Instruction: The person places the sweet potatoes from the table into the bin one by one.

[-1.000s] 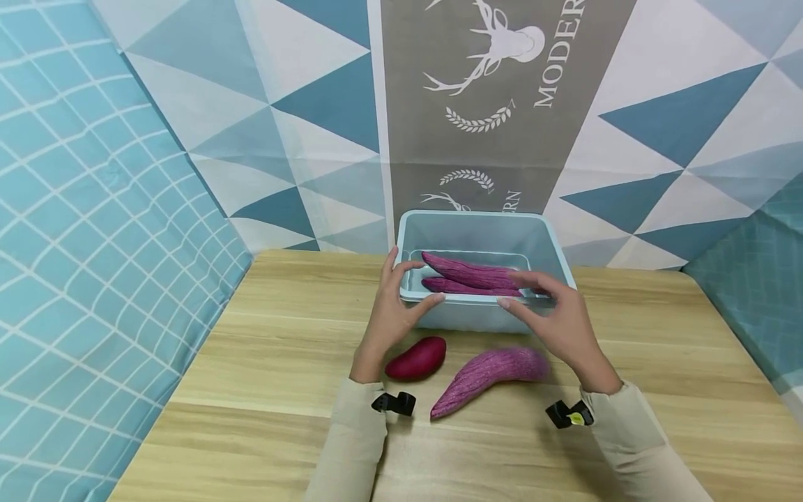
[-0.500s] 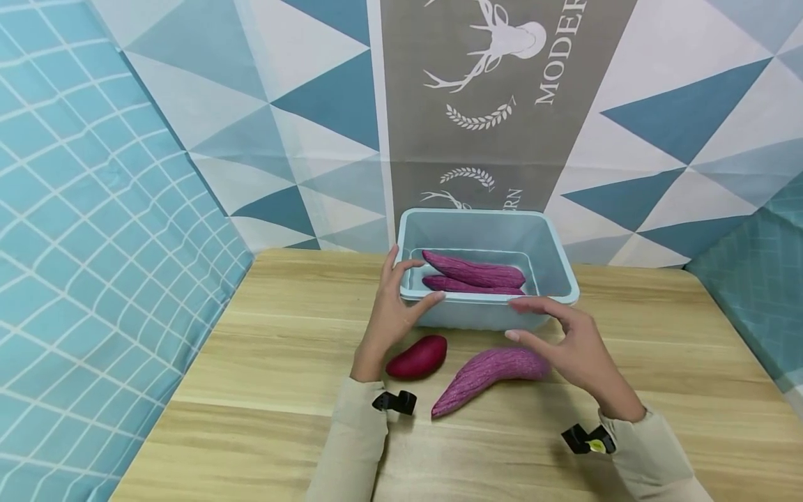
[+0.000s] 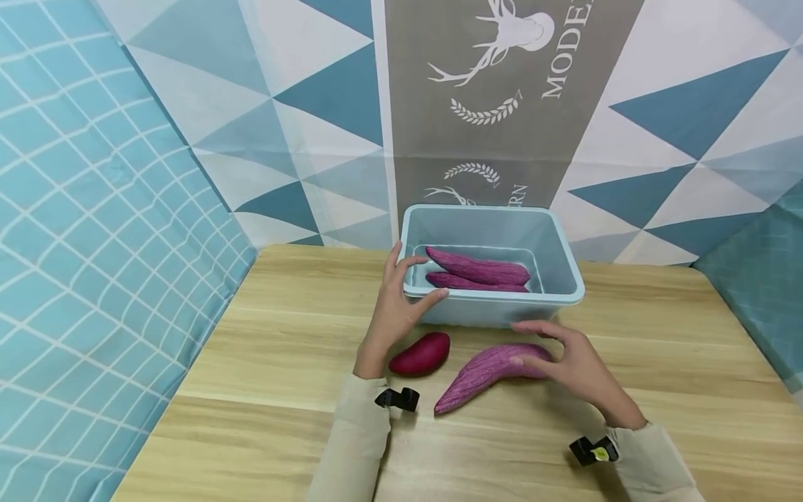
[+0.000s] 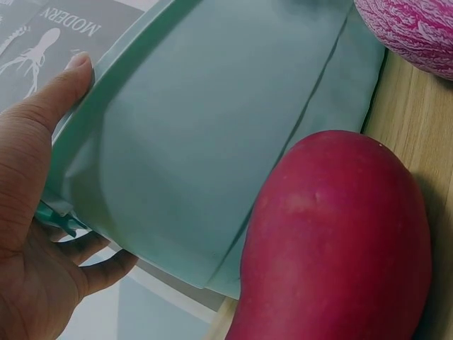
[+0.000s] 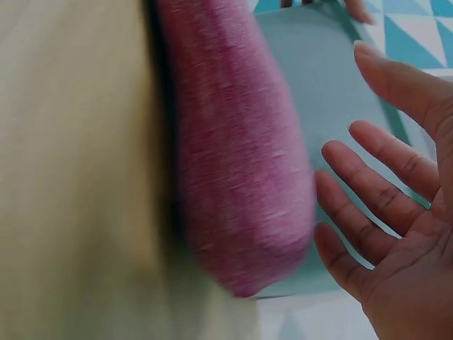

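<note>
A light blue plastic bin [image 3: 495, 307] stands at the back of the table. Two slim purple sweet potatoes [image 3: 479, 268] lie inside it. My left hand [image 3: 394, 307] holds the bin's front left corner, thumb on the front rim and fingers around the side. In front of the bin lies a smooth dark red sweet potato [image 3: 420, 353], close to my left wrist. A long, curved, streaked purple sweet potato [image 3: 483, 373] lies to its right. My right hand [image 3: 574, 366] hovers with spread, relaxed fingers over its thick end [image 5: 244, 212]; whether they touch I cannot tell.
The wooden table [image 3: 282, 390] ends at a patterned wall cloth [image 3: 332, 160] right behind the bin. A blue checked cloth [image 3: 94, 265] hangs along the left side, and a teal one [image 3: 765, 279] on the right.
My right hand has drawn back out of the bin and come down to the curved purple sweet potato. The left hand stays on the bin. The two slim sweet potatoes remain inside.
</note>
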`<state>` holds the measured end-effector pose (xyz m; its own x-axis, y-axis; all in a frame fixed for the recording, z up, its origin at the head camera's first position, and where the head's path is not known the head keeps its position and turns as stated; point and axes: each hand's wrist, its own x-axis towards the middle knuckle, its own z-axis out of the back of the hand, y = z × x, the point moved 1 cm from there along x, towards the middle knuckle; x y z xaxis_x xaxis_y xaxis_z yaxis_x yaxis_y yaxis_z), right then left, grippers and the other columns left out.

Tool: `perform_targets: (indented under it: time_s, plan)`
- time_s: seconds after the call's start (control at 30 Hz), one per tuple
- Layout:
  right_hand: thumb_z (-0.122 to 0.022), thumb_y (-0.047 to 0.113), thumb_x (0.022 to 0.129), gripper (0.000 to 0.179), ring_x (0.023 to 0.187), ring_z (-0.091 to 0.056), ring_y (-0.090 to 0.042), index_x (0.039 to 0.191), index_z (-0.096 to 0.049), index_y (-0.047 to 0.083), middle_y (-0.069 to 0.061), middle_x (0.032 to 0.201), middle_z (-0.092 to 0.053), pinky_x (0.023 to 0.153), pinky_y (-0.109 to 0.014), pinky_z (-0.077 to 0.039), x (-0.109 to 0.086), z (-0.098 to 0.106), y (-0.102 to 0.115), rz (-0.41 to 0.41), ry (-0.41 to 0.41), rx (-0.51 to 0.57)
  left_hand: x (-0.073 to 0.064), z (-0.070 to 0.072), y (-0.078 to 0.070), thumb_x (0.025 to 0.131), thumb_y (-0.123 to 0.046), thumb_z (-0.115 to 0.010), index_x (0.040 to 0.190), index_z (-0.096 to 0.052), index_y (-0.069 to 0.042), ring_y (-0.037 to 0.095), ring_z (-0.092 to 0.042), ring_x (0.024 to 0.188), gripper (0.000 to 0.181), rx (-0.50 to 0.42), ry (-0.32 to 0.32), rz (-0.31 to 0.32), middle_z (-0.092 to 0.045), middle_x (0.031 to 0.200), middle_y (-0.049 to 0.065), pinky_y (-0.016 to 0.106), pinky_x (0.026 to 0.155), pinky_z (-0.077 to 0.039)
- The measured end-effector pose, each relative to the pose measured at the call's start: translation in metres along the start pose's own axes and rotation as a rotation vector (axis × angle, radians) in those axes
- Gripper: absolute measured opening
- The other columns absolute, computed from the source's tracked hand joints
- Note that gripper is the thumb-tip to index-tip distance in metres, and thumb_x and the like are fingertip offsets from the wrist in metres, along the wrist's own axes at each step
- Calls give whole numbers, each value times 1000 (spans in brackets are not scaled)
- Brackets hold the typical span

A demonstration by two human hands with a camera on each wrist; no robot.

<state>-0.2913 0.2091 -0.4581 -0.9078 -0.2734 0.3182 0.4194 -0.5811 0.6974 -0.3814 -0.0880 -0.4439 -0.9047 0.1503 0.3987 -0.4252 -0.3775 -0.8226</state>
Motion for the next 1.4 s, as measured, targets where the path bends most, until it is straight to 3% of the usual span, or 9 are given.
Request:
perform_targets:
  time_s: [0.17, 0.37, 0.57, 0.7, 0.83, 1.0, 1.07, 1.23, 1.4]
  plan:
    - [-84, 28, 83, 47, 116, -52, 17, 126, -69, 19, -5, 125, -72, 101, -12, -44, -6, -3, -12, -73, 1, -12, 4, -1, -3, 84, -39, -82, 133, -55, -30, 38, -22, 156, 57, -7, 6, -8, -9, 171, 5, 65, 118, -31]
    - [-85, 22, 82, 51, 117, -55, 12, 128, -67, 11, -10, 127, -71, 102, -9, -42, -7, -7, -25, -54, 7, 52, 5, -1, -6, 84, -36, -82, 133, -55, -29, 38, -22, 155, 56, -5, -1, -4, -9, 171, 7, 65, 118, -31]
    - [-86, 27, 80, 55, 117, -59, 3, 131, -66, 16, -7, 128, -70, 99, -6, -39, -6, -14, -33, -88, 38, 71, 5, 1, -5, 84, -36, -83, 131, -55, -31, 37, -21, 156, 55, -17, -7, -4, -8, 171, 1, 64, 119, -30]
    - [-85, 31, 81, 55, 115, -58, 5, 132, -65, 20, -3, 129, -70, 98, -9, -39, -5, -19, -35, -146, 61, 88, 8, 4, -6, 84, -42, -81, 133, -55, -31, 35, -19, 157, 57, 8, 14, -21, -8, 171, 2, 63, 119, -28]
    - [-84, 32, 82, 55, 116, -57, 4, 132, -65, 19, -4, 130, -70, 99, -10, -40, -6, -23, -37, -143, 68, 108, 10, 8, -6, 80, -49, -83, 134, -54, -28, 36, -16, 158, 64, 47, 26, -45, -9, 171, 5, 65, 119, -27]
    - [-85, 30, 81, 54, 112, -57, 7, 130, -66, 18, -5, 127, -70, 95, -10, -41, -17, -19, -42, -164, 46, 82, 10, -1, -7, 79, -57, -81, 138, -52, -25, 37, -11, 158, 73, 80, 85, -56, -4, 172, 7, 64, 121, -25]
    - [-86, 29, 80, 53, 109, -58, 8, 128, -68, 19, -4, 125, -71, 93, -10, -42, -19, -17, -44, -180, 33, 89, 9, -4, -8, 79, -54, -82, 140, -51, -24, 37, -11, 158, 75, 85, 92, -56, -3, 172, 9, 64, 120, -27]
    - [-86, 30, 81, 51, 108, -61, 3, 127, -68, 18, -2, 123, -72, 95, -14, -46, -14, -20, -44, -170, 63, 147, 6, -1, -8, 79, -39, -87, 138, -55, -20, 41, -17, 156, 70, 88, 32, -39, -9, 171, 14, 67, 117, -30]
    - [-87, 30, 79, 50, 106, -62, 3, 125, -69, 18, -2, 121, -72, 94, -14, -46, -11, -22, -43, -189, 41, 165, 8, 5, -10, 82, -38, -83, 137, -56, -23, 42, -21, 155, 63, 131, 68, -24, -7, 171, 13, 65, 117, -33]
